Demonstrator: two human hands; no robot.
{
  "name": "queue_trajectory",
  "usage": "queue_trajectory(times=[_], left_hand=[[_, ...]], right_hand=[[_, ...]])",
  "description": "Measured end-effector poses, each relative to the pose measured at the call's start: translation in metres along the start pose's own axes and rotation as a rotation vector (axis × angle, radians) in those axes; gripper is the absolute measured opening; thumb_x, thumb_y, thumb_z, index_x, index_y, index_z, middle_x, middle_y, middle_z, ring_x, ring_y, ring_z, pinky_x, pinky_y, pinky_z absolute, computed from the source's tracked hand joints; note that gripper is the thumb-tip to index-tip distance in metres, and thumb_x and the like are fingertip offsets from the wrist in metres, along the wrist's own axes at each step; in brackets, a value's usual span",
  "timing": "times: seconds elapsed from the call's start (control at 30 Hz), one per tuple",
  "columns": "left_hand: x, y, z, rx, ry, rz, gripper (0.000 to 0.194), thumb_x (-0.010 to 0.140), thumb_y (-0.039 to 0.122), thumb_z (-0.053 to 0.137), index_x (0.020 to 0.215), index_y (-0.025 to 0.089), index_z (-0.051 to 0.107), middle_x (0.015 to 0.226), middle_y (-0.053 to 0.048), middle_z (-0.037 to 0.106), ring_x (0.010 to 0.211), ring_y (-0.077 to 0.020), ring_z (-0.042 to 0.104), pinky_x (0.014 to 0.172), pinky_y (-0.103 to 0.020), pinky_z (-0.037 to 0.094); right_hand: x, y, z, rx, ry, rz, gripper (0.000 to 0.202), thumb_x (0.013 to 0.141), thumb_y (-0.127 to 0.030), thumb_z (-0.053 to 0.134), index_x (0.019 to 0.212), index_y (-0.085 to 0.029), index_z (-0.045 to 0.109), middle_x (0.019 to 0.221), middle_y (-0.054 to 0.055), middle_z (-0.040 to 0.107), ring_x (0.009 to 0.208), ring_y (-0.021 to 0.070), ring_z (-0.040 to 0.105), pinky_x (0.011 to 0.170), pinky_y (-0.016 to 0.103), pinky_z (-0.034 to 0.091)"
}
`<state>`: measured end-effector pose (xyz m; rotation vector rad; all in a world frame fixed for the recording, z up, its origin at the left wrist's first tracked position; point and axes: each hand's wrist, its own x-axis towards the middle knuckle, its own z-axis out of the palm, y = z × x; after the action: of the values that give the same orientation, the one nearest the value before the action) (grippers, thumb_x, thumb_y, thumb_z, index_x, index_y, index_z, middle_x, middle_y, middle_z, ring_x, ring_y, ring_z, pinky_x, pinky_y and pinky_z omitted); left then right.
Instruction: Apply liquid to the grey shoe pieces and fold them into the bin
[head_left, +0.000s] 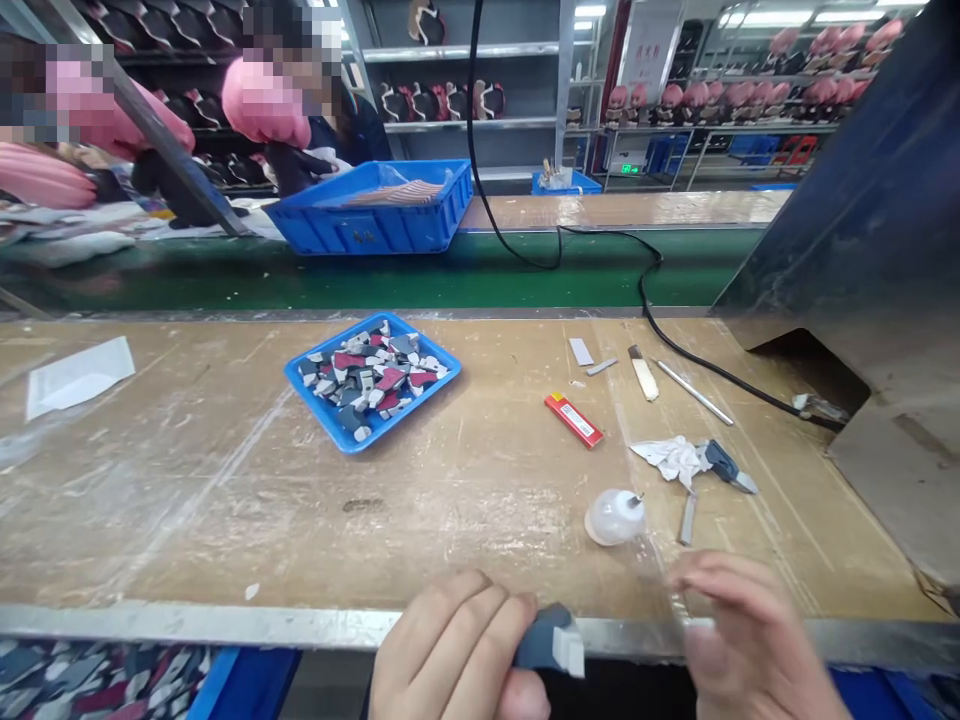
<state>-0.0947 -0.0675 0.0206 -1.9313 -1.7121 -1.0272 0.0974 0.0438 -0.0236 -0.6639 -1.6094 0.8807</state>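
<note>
Head view: you're seemingly handling a grey piece, left hand gripping it, empty right hand probably needing to reach left.

Pieces in tray; bottle right

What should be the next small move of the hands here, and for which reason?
Perhaps the right hand should reach for the small bottle with the thin tip. The left hand grips a grey piece, while the right hand, though blurred, appears to hold nothing, and the small bottle is close by, beyond it and to its left.
</note>
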Motion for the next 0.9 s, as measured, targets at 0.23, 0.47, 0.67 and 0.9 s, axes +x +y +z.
queue_trajectory(times=[0.23,0.47,0.67,0.9], left_hand=[[0.007,0.009,0.008,-0.107,0.058,0.161,0.039,0.108,0.035,0.038,0.097,0.018,0.071,0.081,-0.004,0.076,0.077,-0.0175,0.074,0.081,-0.028,0.062],[0.01,0.012,0.0,-0.285,-0.081,0.148,0.036,0.108,0.034,0.038,0.103,0.016,0.069,0.086,-0.005,0.077,0.082,-0.0173,0.074,0.081,-0.028,0.062],[0.02,0.005,-0.006,-0.662,-0.291,-0.034,0.033,0.099,0.047,0.055,0.112,0.019,0.067,0.1,-0.006,0.079,0.097,-0.0179,0.073,0.088,-0.029,0.061],[0.023,0.01,-0.001,-0.844,-0.342,0.02,0.028,0.105,0.033,0.044,0.11,0.017,0.066,0.096,-0.007,0.079,0.1,-0.0199,0.073,0.087,-0.032,0.06]], right_hand=[[-0.021,-0.029,0.013,0.59,-0.571,0.649,0.058,0.078,-0.072,0.072,0.113,-0.026,0.072,0.086,0.008,0.072,0.078,0.0239,0.073,0.064,0.033,0.062],[-0.015,-0.034,0.013,0.551,-0.589,0.683,0.051,0.075,-0.068,0.076,0.096,-0.022,0.073,0.068,0.004,0.063,0.057,0.0152,0.06,0.05,0.023,0.051],[-0.005,-0.039,0.033,0.598,-0.65,0.681,0.055,0.07,-0.074,0.074,0.079,-0.02,0.072,0.063,0.003,0.058,0.063,0.0183,0.061,0.051,0.024,0.051],[0.016,-0.043,0.044,0.42,-0.67,0.685,0.067,0.056,-0.071,0.087,0.097,-0.021,0.072,0.08,0.005,0.066,0.096,0.0292,0.068,0.078,0.035,0.06]])
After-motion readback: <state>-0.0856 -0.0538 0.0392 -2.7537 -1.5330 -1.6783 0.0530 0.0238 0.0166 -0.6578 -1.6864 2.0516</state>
